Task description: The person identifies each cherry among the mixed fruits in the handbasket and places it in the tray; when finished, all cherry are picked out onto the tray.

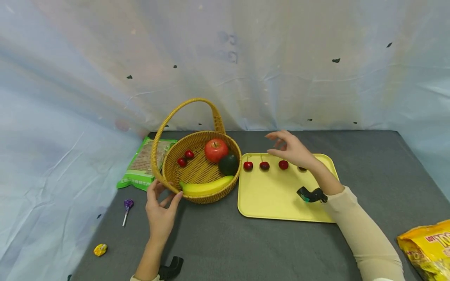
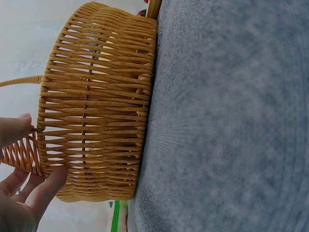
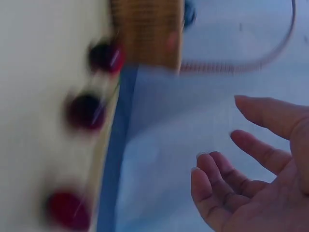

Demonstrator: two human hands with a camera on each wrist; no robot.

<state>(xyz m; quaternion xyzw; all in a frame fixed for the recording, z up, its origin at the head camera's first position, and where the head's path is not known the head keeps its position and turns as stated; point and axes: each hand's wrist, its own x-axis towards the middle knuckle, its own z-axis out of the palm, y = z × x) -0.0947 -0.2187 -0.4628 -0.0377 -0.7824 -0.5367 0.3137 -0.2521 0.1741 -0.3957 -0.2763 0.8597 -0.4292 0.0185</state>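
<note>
Wicker basket [image 1: 200, 171] rim gripped by left hand [image 1: 159, 212]; right hand [image 1: 291, 150] hovers loose-fingered over cherries [image 1: 264, 166].

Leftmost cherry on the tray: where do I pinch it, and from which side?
Pinch the stem of the leftmost cherry from above with the right hand. The stem stands up and the basket crowds its left side, so come straight down.
</note>
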